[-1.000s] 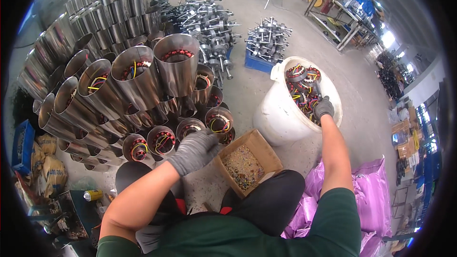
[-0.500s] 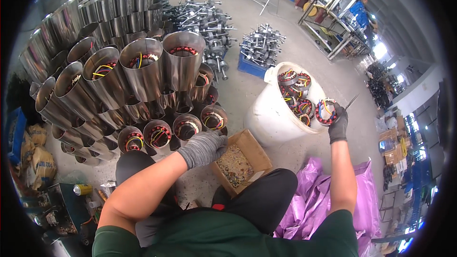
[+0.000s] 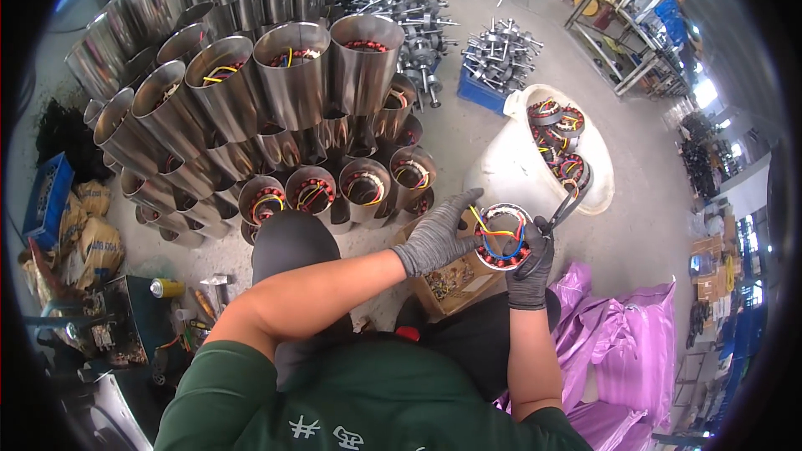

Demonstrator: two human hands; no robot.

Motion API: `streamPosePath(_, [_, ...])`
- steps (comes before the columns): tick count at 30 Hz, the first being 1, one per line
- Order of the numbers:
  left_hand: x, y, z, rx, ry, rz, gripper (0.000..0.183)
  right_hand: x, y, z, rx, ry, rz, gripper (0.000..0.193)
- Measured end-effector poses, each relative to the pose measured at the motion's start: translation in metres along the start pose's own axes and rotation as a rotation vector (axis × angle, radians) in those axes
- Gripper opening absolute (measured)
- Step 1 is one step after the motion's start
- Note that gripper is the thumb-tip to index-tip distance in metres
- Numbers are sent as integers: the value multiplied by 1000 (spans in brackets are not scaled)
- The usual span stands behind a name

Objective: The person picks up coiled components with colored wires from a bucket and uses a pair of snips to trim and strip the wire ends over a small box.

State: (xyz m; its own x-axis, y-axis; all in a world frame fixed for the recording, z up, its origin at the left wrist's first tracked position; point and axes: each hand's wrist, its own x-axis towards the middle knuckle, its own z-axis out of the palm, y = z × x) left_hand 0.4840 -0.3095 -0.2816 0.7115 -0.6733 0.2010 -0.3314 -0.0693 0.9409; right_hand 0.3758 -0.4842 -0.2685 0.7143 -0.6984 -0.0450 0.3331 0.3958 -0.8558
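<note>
My right hand [image 3: 532, 271], in a dark grey glove, grips a motor stator [image 3: 499, 263] with red windings and yellow, red and blue wires. A dark slim tool [image 3: 573, 205] sticks up from the same hand; its kind is unclear. Fingers apart, my grey-gloved left hand [image 3: 439, 238] reaches to the stator's left side, beside the loose yellow wire. Its thumb is close to the ring; contact is hard to tell. Just beyond stands a white bucket [image 3: 501, 163] holding several stators [image 3: 571, 121]. Below my hands is a cardboard box [image 3: 464, 299] with small scraps.
Stacked metal cylinders [image 3: 292, 88], some with stators inside, fill the left. Rotor shafts [image 3: 422, 25] are piled behind, more in a blue crate [image 3: 484, 92]. Purple sacks [image 3: 635, 342] lie at my right. A yellow can [image 3: 167, 288] and tools are at the lower left.
My right hand has brought the stator from beside the bucket down and left, in front of me. My left hand has left the cylinders and moved right to the stator. The view has shifted.
</note>
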Motion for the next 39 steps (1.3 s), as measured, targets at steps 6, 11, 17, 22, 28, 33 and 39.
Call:
streamPosePath(6, [0, -13, -3, 258, -92, 198, 64, 6, 30, -21, -96, -24, -38, 32])
streamPosePath(11, [6, -5, -13, 430, -266, -60, 57, 6, 43, -6, -62, -9, 54, 37])
streamPosePath(17, [5, -22, -10, 498, -301, -69, 57, 7, 59, -9, -543, -65, -196, 47])
streamPosePath(22, [-1, -32, -4, 553, -165, -26, 61, 0, 42, 15, -380, -75, -66, 48])
streamPosePath(28, [7, -15, -15, 530, -296, -115, 57, -3, 45, 16, -180, -70, 53, 45])
streamPosePath(33, [4, -27, -9, 441, -228, -92, 50, -3, 44, 19, -67, -113, 149, 38])
streamPosePath(39, [1, -24, -11, 509, -222, -34, 30, 3, 50, 13, -229, -30, 48, 41])
